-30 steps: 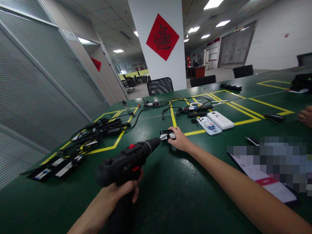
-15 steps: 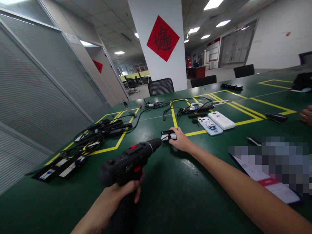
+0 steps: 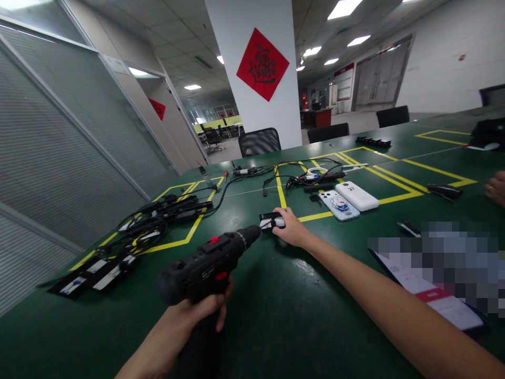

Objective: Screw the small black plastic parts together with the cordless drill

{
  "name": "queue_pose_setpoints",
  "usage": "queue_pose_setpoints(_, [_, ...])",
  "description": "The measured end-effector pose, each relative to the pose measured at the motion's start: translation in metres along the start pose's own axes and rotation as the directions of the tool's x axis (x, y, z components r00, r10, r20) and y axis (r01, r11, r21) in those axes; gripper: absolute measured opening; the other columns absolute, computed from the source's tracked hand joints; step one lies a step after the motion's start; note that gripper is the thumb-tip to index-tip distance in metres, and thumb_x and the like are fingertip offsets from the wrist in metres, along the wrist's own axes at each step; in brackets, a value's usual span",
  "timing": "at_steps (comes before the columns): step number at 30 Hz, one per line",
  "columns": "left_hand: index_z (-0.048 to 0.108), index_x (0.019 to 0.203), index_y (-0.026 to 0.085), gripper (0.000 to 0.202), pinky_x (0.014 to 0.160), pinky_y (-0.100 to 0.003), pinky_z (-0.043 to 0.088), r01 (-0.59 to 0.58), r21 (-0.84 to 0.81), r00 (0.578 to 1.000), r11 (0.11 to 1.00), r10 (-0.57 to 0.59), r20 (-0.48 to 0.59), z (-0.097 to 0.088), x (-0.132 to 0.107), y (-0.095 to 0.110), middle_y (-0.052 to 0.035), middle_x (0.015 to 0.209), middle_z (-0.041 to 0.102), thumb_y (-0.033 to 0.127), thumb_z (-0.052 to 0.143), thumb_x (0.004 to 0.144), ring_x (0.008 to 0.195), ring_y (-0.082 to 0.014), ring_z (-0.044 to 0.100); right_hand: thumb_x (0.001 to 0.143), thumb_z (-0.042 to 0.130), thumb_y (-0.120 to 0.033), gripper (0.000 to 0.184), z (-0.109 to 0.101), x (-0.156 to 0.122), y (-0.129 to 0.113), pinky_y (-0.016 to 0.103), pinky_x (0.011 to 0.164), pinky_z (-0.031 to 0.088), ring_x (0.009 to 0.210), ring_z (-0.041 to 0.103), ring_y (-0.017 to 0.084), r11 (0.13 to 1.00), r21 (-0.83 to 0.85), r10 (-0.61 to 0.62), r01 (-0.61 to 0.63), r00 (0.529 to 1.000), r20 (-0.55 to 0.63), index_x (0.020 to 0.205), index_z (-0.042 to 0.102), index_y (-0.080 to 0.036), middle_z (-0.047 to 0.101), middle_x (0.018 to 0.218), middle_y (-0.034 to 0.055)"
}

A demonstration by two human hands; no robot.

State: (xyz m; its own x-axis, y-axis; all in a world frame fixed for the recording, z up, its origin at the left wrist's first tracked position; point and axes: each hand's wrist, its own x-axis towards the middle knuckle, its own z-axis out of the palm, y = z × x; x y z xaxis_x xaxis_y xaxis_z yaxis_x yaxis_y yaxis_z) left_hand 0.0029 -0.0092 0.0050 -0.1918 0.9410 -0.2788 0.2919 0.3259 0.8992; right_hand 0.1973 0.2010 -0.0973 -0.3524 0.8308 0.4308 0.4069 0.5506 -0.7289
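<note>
My left hand (image 3: 201,313) is wrapped round the grip of a black cordless drill (image 3: 207,260) with red buttons. The drill's chuck points away and to the right, and its bit reaches a small black and white piece (image 3: 269,222) lying on the green table. From the other side my right hand (image 3: 290,227) grips that piece, fingers over its right end. Part of the piece is hidden by those fingers, so its exact kind does not show. Whether the bit touches it or stops just short, I cannot tell.
Cables and black flat parts (image 3: 153,221) lie in a heap at left. Beyond my right hand are a phone (image 3: 339,205), a white power bank (image 3: 357,196) and more cables (image 3: 315,178). Yellow tape (image 3: 281,192) marks the table. Another person's hand (image 3: 496,187) rests at the right edge.
The view has shifted very slightly. Both hands, the drill and the small piece keep nearly the same places relative to each other.
</note>
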Motion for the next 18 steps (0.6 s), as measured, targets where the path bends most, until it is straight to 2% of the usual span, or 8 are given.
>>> queue_pose_setpoints(3, [0.067,0.085,0.011,0.042,0.060,-0.033,0.044,0.019,0.012,0.999,1.000,-0.020,0.026,-0.0003,0.0011,-0.0006,-0.0076,0.060,0.063,0.047,0.060,0.063,0.064,-0.0253,0.056,0.071,0.060,-0.024,0.050,0.0012,0.0005,0.0014,0.032,0.093,0.038,0.098,0.051,0.017,1.000,-0.002,-0.008,0.008,1.000,-0.011,0.119,0.045,-0.022,0.043,0.109,0.0048])
queue_pose_setpoints(8, [0.068,0.079,0.012,0.041,0.060,-0.033,0.043,0.026,0.010,1.000,1.000,-0.026,0.003,-0.0010,0.0042,-0.0077,-0.0082,0.062,0.064,0.049,0.059,0.064,0.063,-0.0245,0.055,0.071,0.060,-0.025,0.050,0.0019,0.0007,0.0029,0.033,0.093,0.038,0.098,0.051,0.018,1.000,0.002,-0.007,0.007,1.000,-0.007,0.119,0.045,-0.023,0.043,0.109,0.0049])
queue_pose_setpoints(18, [0.068,0.091,0.011,0.039,0.060,-0.032,0.043,-0.004,-0.022,1.000,1.000,0.004,0.030,-0.0061,0.0037,-0.0071,-0.0076,0.065,0.065,0.041,0.063,0.067,0.061,-0.0232,0.055,0.071,0.060,-0.024,0.050,-0.0011,-0.0002,-0.0004,0.033,0.093,0.038,0.097,0.052,0.018,1.000,0.017,0.005,-0.005,1.000,0.003,0.118,0.045,-0.023,0.043,0.110,0.0052])
